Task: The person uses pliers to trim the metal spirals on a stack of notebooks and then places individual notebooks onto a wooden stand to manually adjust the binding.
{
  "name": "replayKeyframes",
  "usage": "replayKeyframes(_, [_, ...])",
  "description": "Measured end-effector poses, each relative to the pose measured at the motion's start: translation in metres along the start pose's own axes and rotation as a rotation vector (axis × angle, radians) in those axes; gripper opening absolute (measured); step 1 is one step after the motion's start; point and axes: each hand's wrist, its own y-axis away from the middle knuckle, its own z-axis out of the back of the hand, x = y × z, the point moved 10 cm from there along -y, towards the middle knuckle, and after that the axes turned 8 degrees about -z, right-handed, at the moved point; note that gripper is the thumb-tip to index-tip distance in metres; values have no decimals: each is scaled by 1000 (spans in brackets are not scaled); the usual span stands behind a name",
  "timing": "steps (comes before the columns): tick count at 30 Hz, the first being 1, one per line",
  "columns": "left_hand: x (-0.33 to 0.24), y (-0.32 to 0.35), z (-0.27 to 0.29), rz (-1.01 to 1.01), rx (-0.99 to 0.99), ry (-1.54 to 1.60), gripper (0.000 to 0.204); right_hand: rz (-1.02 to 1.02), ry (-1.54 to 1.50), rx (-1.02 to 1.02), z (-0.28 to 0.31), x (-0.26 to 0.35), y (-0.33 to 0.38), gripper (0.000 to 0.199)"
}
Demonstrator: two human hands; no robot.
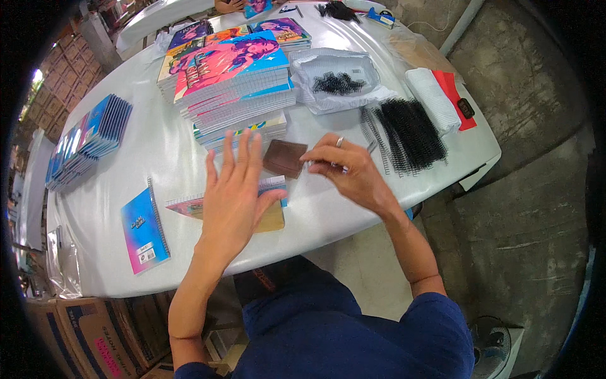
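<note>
Past navy shirt (353, 335), probably aligning the notebook (186, 206) on the near surface (331, 202) beneath fingers-spread left hand (233, 189), with grip of curled right hand (353, 167) impossible to judge, next needing careful squaring.

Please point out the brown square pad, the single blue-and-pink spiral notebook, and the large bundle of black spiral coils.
Brown square pad (283, 158): head view, upper face.
Single blue-and-pink spiral notebook (145, 232): head view, middle of cover.
Large bundle of black spiral coils (411, 134): head view, its middle.
</note>
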Motion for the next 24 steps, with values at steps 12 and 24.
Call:
replayKeyframes(12, [-6, -3, -27, -67, 93, 160, 49, -95, -306, 187, -33, -22, 0, 14])
replayKeyframes(24, [-26, 5, -30, -174, 95, 237, 58, -109, 37, 537, -55, -1, 12, 9])
